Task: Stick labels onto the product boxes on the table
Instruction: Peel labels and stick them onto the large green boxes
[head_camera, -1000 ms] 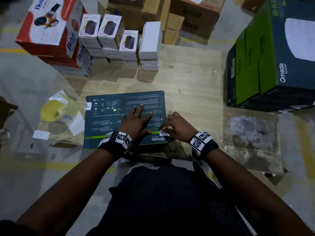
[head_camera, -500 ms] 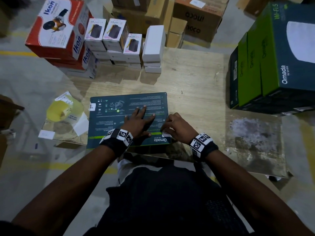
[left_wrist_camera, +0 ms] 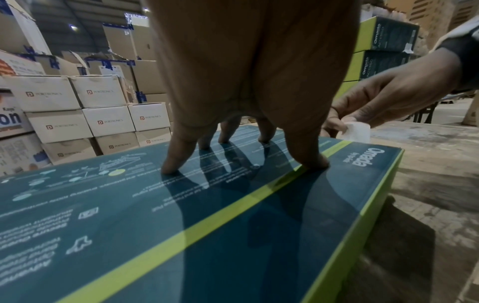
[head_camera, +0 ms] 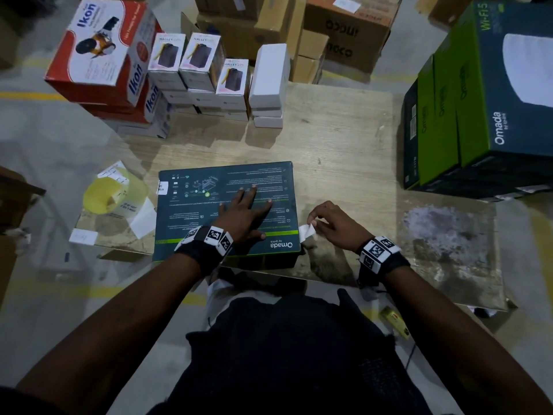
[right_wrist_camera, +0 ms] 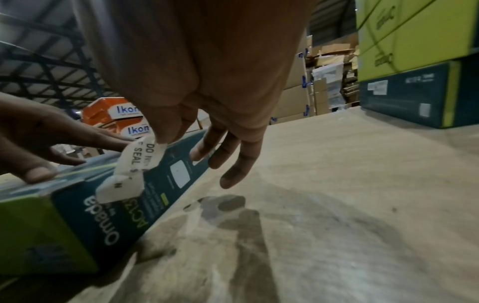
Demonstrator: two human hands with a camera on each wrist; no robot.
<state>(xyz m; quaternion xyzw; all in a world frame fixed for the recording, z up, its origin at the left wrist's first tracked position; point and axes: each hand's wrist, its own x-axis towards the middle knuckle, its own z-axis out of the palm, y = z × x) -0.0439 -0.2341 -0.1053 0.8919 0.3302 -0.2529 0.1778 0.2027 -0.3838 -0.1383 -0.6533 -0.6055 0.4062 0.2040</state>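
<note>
Warehouse table (head_camera: pixel 344 151); wrist-view seal label (right_wrist_camera: pixel 129 170) text.

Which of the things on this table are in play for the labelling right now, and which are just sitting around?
In play:
- flat Omada box, pressed flat by the left hand
- white seal label, pinched by the right hand at the box's edge
- yellow label roll

Sitting around:
- stacked Omada boxes
- Ikon boxes
- small white boxes
</note>
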